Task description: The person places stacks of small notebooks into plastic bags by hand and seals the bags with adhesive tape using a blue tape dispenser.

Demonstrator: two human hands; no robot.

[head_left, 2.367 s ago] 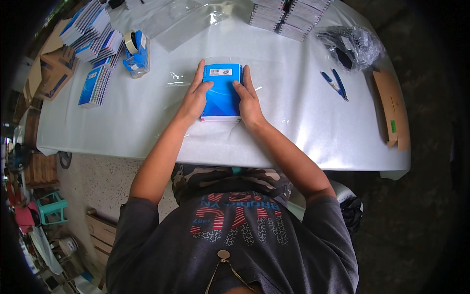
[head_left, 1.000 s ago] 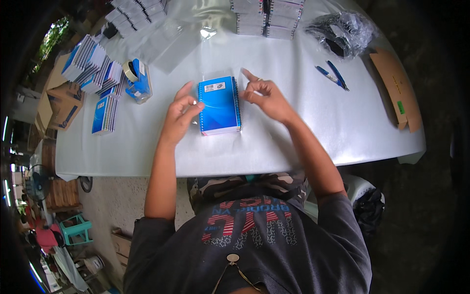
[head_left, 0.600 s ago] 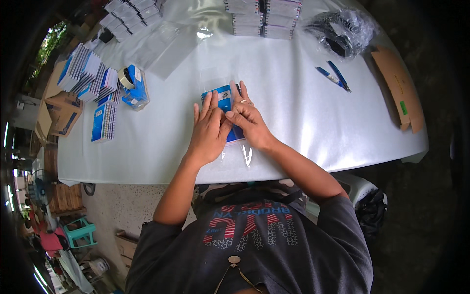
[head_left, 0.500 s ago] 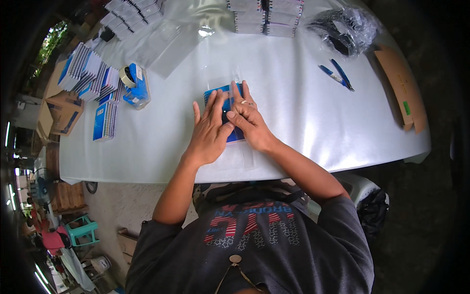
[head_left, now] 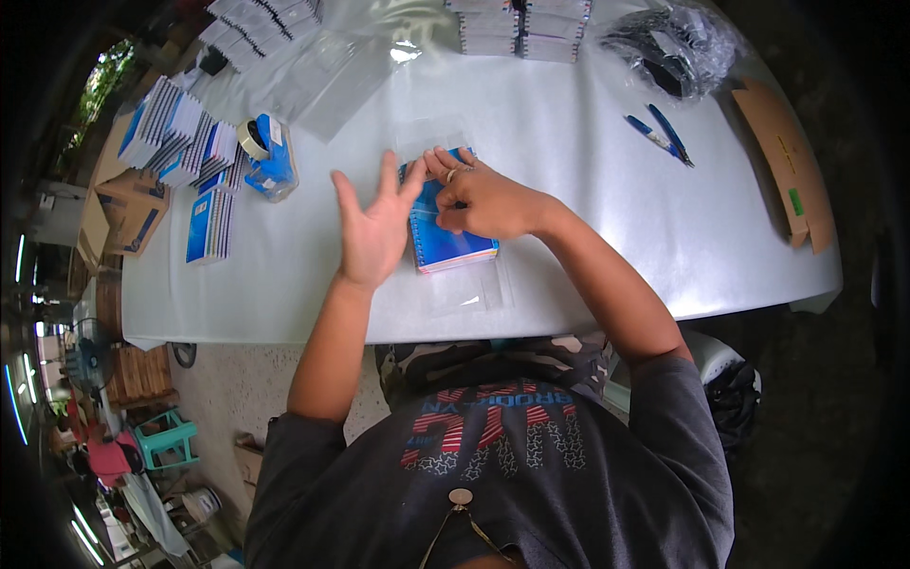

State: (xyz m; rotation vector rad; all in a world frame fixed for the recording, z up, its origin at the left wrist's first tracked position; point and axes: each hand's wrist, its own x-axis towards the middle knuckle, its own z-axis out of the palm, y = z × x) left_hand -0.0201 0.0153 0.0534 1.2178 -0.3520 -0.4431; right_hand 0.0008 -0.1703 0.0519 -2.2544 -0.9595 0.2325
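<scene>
A blue spiral notebook (head_left: pixel 453 248) lies on the table in front of me, its wire binding along the left side. Clear plastic (head_left: pixel 474 296) shows past its near and far ends. My left hand (head_left: pixel 374 223) is raised at the binding side, fingers spread, holding nothing that I can see; its fingertips come close to the right hand's. Over the upper part of the cover is my right hand (head_left: pixel 483 196), its fingers stretched toward the far left corner and its thumb apart below them. Its fingertips rest at the plastic and the cover's far edge.
Stacked spiral notebooks (head_left: pixel 180 133) stand at the left beside a blue tape dispenser (head_left: pixel 272 161). Clear plastic sheets (head_left: pixel 332 90) lie beyond. More notebook stacks (head_left: pixel 524 28) are at the far side. Blue pliers-like tools (head_left: pixel 668 137), a plastic-wrapped bundle (head_left: pixel 668 52) and cardboard (head_left: pixel 782 166) lie right.
My left hand has lifted off the cover and turned to the left with fingers spread. My right hand has swung across toward the notebook's far left corner, uncovering the lower cover.
</scene>
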